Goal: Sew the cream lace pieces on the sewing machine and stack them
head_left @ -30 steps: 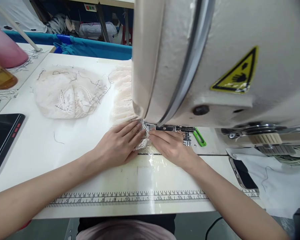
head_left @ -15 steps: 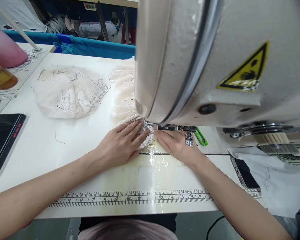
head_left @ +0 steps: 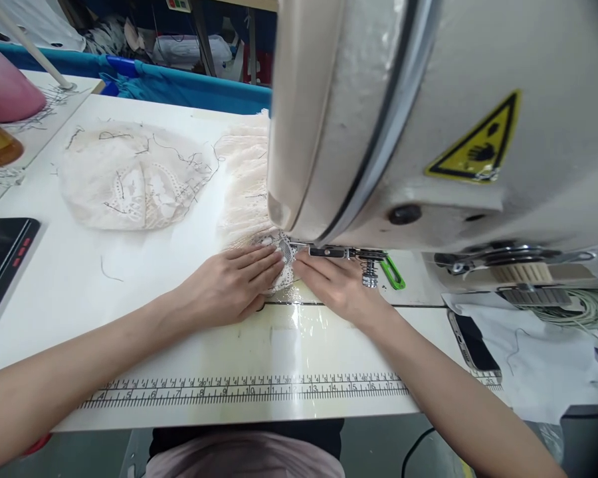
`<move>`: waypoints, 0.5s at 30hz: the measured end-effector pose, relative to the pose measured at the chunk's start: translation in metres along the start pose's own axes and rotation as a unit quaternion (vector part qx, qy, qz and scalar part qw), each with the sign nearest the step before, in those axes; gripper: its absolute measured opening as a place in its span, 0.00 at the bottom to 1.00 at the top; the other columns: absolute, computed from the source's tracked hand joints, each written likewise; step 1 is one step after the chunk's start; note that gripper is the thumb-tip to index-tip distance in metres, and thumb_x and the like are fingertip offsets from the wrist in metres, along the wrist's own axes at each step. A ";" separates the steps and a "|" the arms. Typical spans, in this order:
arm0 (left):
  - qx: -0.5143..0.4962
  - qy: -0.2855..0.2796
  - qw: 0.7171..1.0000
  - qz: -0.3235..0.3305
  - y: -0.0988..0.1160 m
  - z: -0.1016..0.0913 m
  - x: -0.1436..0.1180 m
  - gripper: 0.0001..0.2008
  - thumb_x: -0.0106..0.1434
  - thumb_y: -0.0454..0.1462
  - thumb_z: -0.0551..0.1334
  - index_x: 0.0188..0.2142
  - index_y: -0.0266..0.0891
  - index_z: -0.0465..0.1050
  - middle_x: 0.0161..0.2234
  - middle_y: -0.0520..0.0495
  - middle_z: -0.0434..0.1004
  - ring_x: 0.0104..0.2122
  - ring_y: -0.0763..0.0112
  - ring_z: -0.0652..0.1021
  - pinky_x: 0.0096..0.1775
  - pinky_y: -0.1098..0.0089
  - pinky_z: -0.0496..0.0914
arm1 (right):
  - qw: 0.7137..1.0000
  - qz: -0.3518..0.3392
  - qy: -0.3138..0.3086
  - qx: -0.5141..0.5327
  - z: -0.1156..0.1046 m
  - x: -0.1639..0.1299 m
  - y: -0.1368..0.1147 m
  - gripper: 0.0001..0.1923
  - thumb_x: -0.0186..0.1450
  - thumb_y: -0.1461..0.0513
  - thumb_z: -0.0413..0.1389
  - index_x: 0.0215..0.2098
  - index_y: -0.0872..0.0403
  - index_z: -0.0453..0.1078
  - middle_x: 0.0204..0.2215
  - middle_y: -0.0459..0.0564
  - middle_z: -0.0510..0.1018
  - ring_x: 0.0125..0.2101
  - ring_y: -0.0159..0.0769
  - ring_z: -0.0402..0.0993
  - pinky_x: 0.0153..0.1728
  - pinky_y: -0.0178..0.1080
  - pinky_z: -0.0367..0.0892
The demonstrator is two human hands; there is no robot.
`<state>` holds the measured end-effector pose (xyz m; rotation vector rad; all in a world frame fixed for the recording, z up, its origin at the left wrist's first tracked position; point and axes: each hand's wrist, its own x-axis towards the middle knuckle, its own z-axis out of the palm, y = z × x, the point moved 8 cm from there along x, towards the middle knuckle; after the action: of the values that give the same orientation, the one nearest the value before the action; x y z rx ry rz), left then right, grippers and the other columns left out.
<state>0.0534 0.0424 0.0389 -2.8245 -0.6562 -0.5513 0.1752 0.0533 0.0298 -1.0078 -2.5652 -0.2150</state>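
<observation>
A cream lace fabric point(head_left: 284, 272) lies under the head of a sewing machine point(head_left: 359, 133), its gathered part point(head_left: 242, 179) spreading away behind. My left hand point(head_left: 232, 282) rests flat on the lace, left of the needle area, fingers stretched out. My right hand point(head_left: 336, 282) is on the other side, fingers pressed together at the lace's right edge; its thumb is hidden. Close above the right fingers sits a metal attachment point(head_left: 331, 252) with a knurled screw point(head_left: 369, 273). The needle itself is hidden behind the machine head.
Another cream lace piece point(head_left: 139, 179) with loose threads lies at left. A black device point(head_left: 4, 265) is at the left edge, a phone point(head_left: 473, 342) at right. Green thread snips point(head_left: 393, 272) lie beside the attachment. A printed ruler point(head_left: 249, 392) runs along the front edge.
The whole view has shifted slightly left. My left hand's fingers are closer together on the lace. Both hands stay beside the needle area.
</observation>
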 end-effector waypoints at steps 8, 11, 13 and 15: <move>0.002 0.013 1.000 -0.020 -0.004 -0.003 0.001 0.18 0.68 0.34 0.51 0.50 0.29 0.75 0.51 0.39 0.76 0.51 0.59 0.77 0.53 0.61 0.74 | 0.991 -0.060 0.079 -0.091 -0.013 0.007 -0.025 0.09 0.67 0.70 0.53 0.40 0.52 0.72 0.36 0.41 0.81 0.39 0.27 0.73 0.35 0.34 0.64; 0.008 0.019 1.000 -0.024 -0.004 -0.003 0.002 0.18 0.68 0.33 0.50 0.49 0.28 0.75 0.51 0.38 0.76 0.51 0.59 0.77 0.53 0.61 0.74 | 0.989 -0.083 0.090 -0.082 -0.014 0.008 -0.029 0.08 0.66 0.70 0.54 0.38 0.52 0.71 0.35 0.40 0.81 0.39 0.27 0.73 0.36 0.34 0.65; 0.014 0.018 0.999 -0.029 -0.005 -0.002 0.002 0.18 0.68 0.34 0.50 0.49 0.29 0.75 0.51 0.38 0.76 0.51 0.59 0.77 0.53 0.62 0.74 | 0.990 -0.084 0.091 -0.068 -0.014 0.009 -0.028 0.09 0.65 0.71 0.54 0.38 0.53 0.71 0.36 0.40 0.81 0.40 0.27 0.74 0.37 0.34 0.66; 0.018 0.016 0.999 -0.038 -0.005 -0.002 0.002 0.18 0.68 0.34 0.50 0.50 0.29 0.75 0.51 0.38 0.76 0.51 0.59 0.77 0.54 0.61 0.74 | 0.992 -0.078 0.087 -0.055 -0.014 0.009 -0.026 0.10 0.64 0.72 0.54 0.39 0.54 0.71 0.36 0.40 0.81 0.41 0.27 0.74 0.36 0.34 0.66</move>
<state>0.0519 0.0471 0.0417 -2.7613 -0.7612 -0.5890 0.1555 0.0355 0.0465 -0.7865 -2.4948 -0.4704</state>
